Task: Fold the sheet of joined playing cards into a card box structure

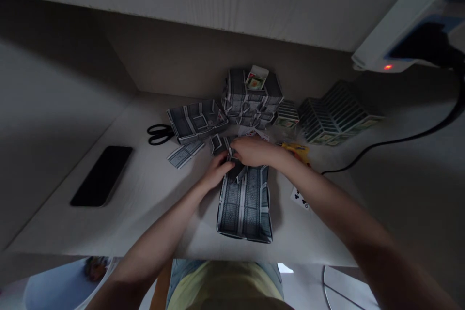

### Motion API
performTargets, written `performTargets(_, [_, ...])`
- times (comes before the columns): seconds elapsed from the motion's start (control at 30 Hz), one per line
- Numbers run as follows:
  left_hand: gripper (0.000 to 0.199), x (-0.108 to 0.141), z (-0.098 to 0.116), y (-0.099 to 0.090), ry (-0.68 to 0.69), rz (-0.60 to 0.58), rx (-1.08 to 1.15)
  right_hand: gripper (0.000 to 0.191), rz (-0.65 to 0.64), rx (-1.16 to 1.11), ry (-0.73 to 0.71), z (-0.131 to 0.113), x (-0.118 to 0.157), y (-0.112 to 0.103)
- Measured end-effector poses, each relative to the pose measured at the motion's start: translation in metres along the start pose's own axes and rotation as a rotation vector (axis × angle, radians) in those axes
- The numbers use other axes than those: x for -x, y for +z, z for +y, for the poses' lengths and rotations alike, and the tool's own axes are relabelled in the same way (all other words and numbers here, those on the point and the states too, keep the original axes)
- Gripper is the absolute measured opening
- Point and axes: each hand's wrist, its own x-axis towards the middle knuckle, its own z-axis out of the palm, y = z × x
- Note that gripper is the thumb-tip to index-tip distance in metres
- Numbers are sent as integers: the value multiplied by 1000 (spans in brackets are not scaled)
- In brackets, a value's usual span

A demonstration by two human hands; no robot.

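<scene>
A box-like structure of grey-patterned playing cards (pixel 242 206) lies in front of me, its walls folded up. At its far end, my left hand (pixel 217 170) pinches a smaller piece of folded playing cards (pixel 221 143) from the left side. My right hand (pixel 250 151) reaches over from the right, its curled fingers on the same piece. The fingertips are partly hidden. Just beyond my hands lie loose playing cards (pixel 254 132), and a flat pair of joined cards (pixel 185 154) rests to the left.
Behind stand an open card tray (pixel 198 121), a larger card structure (pixel 250 97) with a small card box (pixel 257 77) on top, and stacked card boxes (pixel 334 114). Black-handled scissors (pixel 160 134) and a phone (pixel 102 176) lie left. A cable (pixel 392 142) crosses right; a shelf (pixel 218 0) overhangs.
</scene>
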Motion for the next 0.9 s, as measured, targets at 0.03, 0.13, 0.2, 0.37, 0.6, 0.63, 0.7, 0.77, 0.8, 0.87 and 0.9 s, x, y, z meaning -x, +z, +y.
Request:
performTargets(0.03, [30, 0, 0, 0, 3, -5, -1, 26, -14, 2, 5, -1, 0, -1])
performTargets(0.13, [30, 0, 0, -1, 2, -12, 1, 26, -32, 12, 24, -3, 0, -4])
performTargets(0.2, [29, -1, 0, -1, -6, -14, 0, 27, -23, 18, 21, -4, 0, -5])
performTargets(0.37, [30, 0, 0, 0, -31, -3, 6, 27, -25, 46, 7, -4, 0, -7])
performTargets(0.6, [26, 0, 6, 0, -32, -1, -37, 27, -19, 63, -4, -4, -1, -6])
performTargets(0.63, [26, 0, 6, -1, -34, 3, -56, 26, -10, 63, -2, -4, -1, -5])
performTargets(0.7, [26, 0, 5, -1, -26, 6, -92, 25, 14, 62, -3, -4, 0, -4])
performTargets(0.77, [26, 0, 2, -1, -11, 10, -121, 25, 35, 64, -5, -4, 2, -2])
performTargets(0.8, [26, 0, 1, -1, -5, 12, -130, 25, 39, 66, -8, -5, 3, -2])
performTargets(0.87, [25, 0, -1, 0, 2, 20, -145, 24, 40, 69, -16, -5, 4, -1])
performTargets(0.9, [24, 0, -1, 0, 3, 23, -149, 24, 39, 70, -20, -5, 4, -1])
